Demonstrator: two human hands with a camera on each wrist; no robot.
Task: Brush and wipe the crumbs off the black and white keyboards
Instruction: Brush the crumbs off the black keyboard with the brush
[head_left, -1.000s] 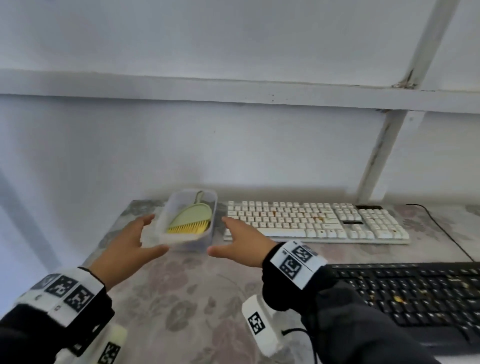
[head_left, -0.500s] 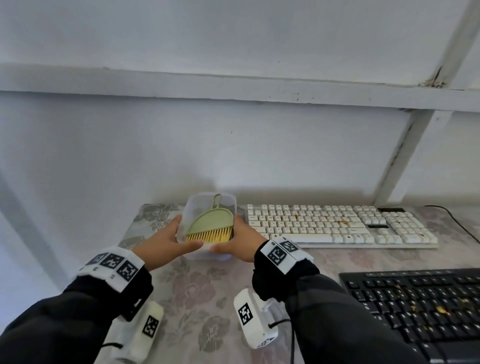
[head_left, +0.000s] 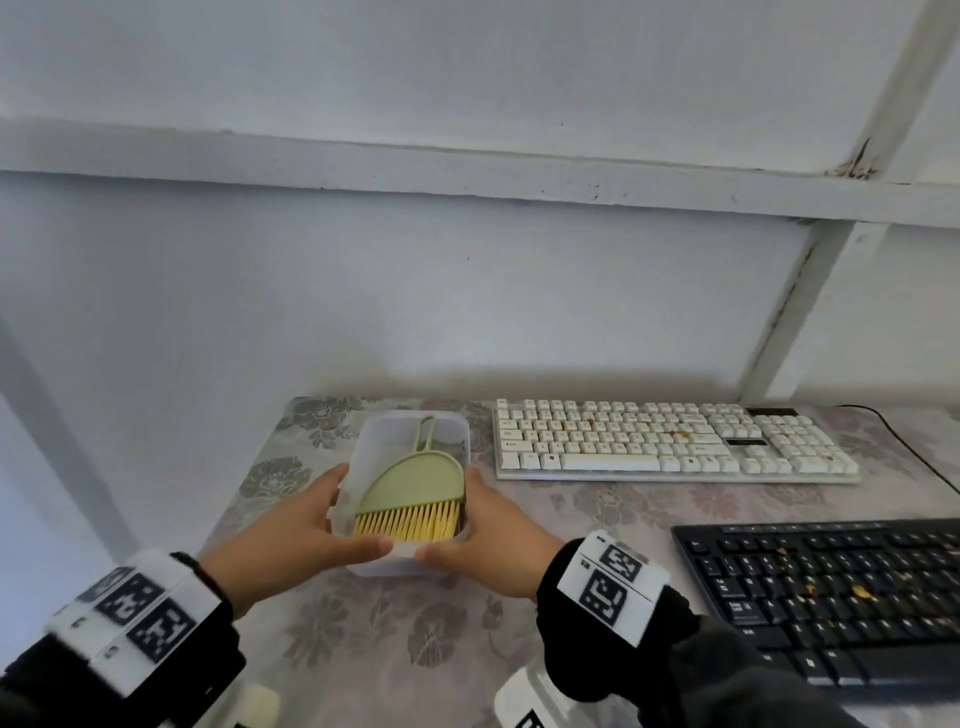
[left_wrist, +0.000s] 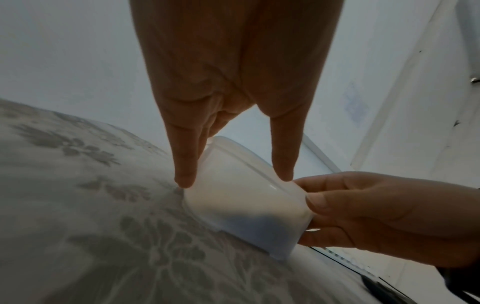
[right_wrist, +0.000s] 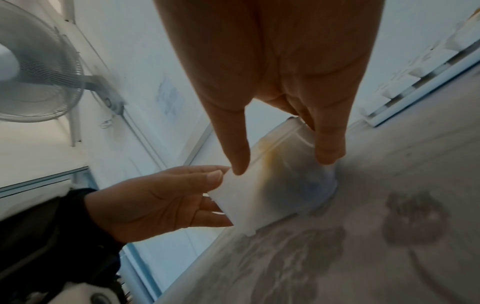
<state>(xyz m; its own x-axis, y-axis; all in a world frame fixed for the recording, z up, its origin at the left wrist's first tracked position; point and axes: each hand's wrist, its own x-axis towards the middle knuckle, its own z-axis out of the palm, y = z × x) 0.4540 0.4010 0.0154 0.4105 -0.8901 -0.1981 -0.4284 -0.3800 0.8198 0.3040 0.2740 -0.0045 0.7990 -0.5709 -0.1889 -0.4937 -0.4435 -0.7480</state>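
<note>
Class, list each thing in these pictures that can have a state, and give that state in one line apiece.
Tub: open, no lid, on the table, held on both sides.
Brush: lying in the tub, untouched.
White keyboard: crumbs on keys.
Black keyboard: crumbs on keys.
Left hand: holds tub.
Right hand: holds tub.

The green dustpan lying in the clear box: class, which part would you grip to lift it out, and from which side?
Probably the looped handle of the green dustpan, reached from above at the clear box's far end. It stands clear of the walls, while the left hand and right hand hold the near sides beside the yellow brush.
</note>
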